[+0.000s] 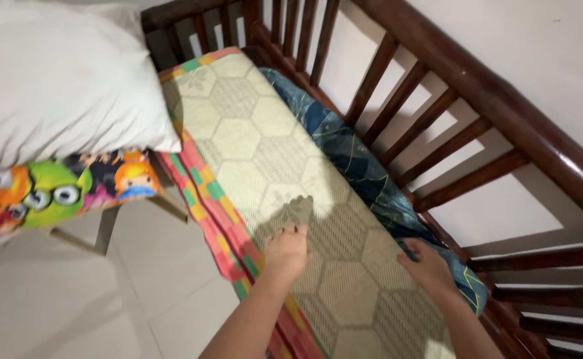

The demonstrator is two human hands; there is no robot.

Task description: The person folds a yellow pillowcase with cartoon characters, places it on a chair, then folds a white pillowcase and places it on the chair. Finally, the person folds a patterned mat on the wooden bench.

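- White pillow (52, 73) sits on a cartoon-print cushion (58, 189), stacked off the bed.
- Left hand (286, 251) lies flat, fingers spread, pressing the hexagon-patterned mat (265, 153) smooth.
- Right hand (428, 266) curls at the mat's edge beside the blue sheet (364, 173), near the wooden rail (477, 86); whether it grips is unclear.

We see both of our bare forearms reaching forward from the bottom edge of the view, running roughly side by side and a little apart. Our left hand (287, 251) lies palm down with the wrist straight, the fingers held close together and pointing away from us, dark nails showing at the fingertips. Our right hand (428, 266) sits a little nearer to us, also palm down, turned slightly inward at the wrist, its fingers curled downward so that the tips are hidden.
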